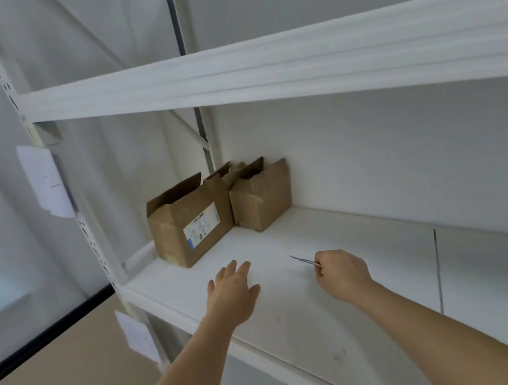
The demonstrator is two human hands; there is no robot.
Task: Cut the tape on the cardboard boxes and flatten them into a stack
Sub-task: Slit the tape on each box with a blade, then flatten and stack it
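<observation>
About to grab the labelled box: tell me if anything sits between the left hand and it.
Nothing visible does. Only bare shelf lies between the open left hand and the labelled cardboard box.

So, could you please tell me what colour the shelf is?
White, seen best in the head view: shelf.

Two brown cardboard boxes, upright on a white shelf [293,285], at its back left corner. Larger box [190,226]: nearer the front, top flaps open and raised, white printed label on its facing side. Smaller box [260,199]: just beside it on the right against the wall, flaps open, creased.
</observation>
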